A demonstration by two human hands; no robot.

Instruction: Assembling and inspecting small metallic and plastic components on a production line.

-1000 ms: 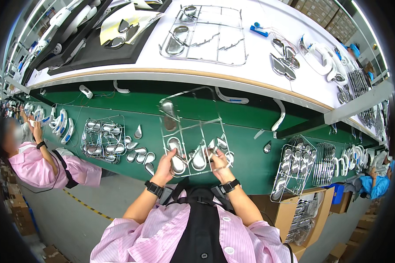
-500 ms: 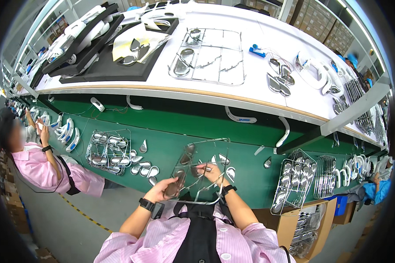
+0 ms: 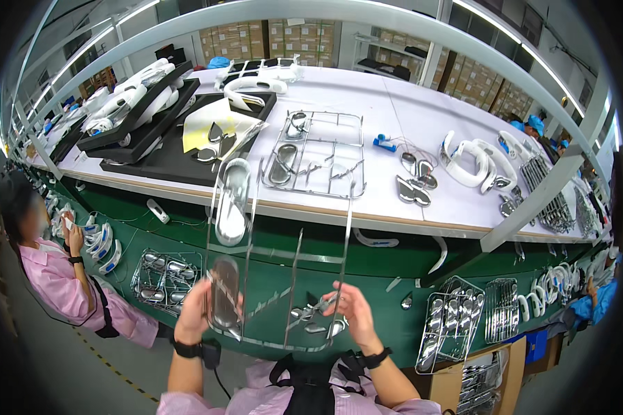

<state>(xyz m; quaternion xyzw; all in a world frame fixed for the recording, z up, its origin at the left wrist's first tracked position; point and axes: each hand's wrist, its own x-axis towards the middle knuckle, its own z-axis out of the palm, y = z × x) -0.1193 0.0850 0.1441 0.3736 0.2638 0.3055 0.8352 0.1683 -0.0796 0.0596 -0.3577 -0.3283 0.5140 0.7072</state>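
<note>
A metal wire rack [image 3: 277, 255] stands raised in front of me over the green bench, held between both hands. Two shiny oblong chrome pieces sit along its left side: an upper one [image 3: 232, 202] and a lower one [image 3: 224, 294]. My left hand [image 3: 195, 312] grips the rack's lower left side, beside the lower chrome piece, with its fingers partly hidden behind it. At the lower right rim, my right hand [image 3: 354, 312] has its fingers curled round the wire. Loose chrome pieces [image 3: 316, 327] show through the rack on the bench.
Another wire rack [image 3: 363, 155] lies on the white upper shelf, near black foam trays [image 3: 149, 169] and white curved parts [image 3: 488, 162]. Filled racks [image 3: 166, 277] stand on the bench at left and others [image 3: 453, 315] at right. A co-worker [image 3: 66, 277] sits at left. An open carton [image 3: 512, 377] is lower right.
The rack has come up toward the view and stands more upright. My right hand has moved from the rack's middle to its right rim. The view has tilted up toward the shelf.
</note>
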